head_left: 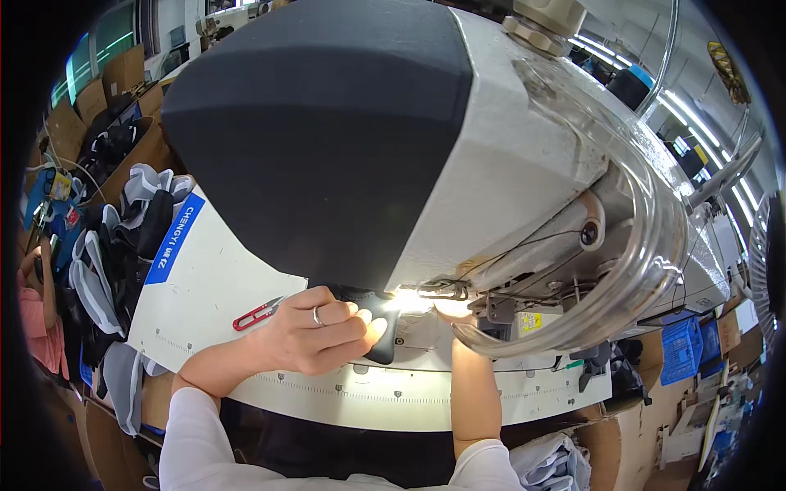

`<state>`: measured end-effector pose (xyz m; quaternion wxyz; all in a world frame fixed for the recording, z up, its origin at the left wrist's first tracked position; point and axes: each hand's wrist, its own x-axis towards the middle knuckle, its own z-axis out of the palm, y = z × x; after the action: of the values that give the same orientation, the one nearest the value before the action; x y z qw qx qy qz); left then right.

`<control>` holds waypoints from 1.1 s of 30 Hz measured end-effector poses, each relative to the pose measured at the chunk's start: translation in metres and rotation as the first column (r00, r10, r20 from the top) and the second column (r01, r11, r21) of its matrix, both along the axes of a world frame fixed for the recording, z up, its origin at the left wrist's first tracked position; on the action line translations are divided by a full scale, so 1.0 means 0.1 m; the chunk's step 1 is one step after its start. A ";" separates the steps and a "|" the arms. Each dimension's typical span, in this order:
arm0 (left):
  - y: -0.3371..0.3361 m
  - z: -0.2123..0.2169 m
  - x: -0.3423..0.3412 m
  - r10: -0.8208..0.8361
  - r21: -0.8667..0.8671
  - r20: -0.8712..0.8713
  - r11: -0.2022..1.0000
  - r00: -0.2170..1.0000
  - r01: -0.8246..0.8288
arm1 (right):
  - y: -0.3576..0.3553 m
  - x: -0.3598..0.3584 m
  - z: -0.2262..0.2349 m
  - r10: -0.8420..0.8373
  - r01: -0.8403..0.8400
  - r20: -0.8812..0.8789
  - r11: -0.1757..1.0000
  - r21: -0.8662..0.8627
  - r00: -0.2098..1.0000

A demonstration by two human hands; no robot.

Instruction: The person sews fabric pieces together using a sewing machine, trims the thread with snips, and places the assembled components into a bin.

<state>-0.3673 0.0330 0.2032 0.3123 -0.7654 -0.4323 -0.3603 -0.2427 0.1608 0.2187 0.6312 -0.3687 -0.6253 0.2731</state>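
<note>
Padded grey-and-black pieces (97, 282) border the worktop (217, 282) with its lettered blue strip (174, 239) and red snips (255, 314). The left hand (323, 334), grip narrow, pinches a black piece (382, 348) below the sewing machine (327, 139). Clear tubing (661, 237) partly hides the right hand (453, 311), whose grip cannot be determined; a yellow label (530, 322) sits rightward.

At the far left, a window (113, 41) is showing above a cardboard box (124, 70). Nearer, along the left edge, a person in a pink top (42, 337) is partly showing. A pair of red snips (255, 316) is lying left of centre. At the far right, long ceiling lights (688, 121) are glowing and a round fan (763, 254) is standing at the edge. Nearer on the right, a blue crate (681, 353) is sitting, and a plastic bag (550, 465) is bulging closest of all.
</note>
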 end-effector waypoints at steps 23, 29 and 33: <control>0.04 0.03 -0.13 -0.046 0.015 -0.011 0.999 0.999 0.046 | 0.00 0.08 -0.17 0.051 -0.057 0.065 0.995 0.087 0.997; 0.04 0.00 -0.11 -0.057 -0.016 0.025 0.998 0.998 0.058 | -0.01 0.09 -0.21 0.054 -0.061 0.074 0.993 0.103 0.996; 0.09 -0.04 -0.11 -0.038 0.011 0.055 0.999 0.998 0.038 | -0.02 0.07 -0.23 0.060 -0.067 0.066 0.992 0.107 0.996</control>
<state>-0.3779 0.0418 0.1991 0.2974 -0.7617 -0.4242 -0.3892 -0.2356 0.1588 0.1960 0.6216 -0.3219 -0.6701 0.2471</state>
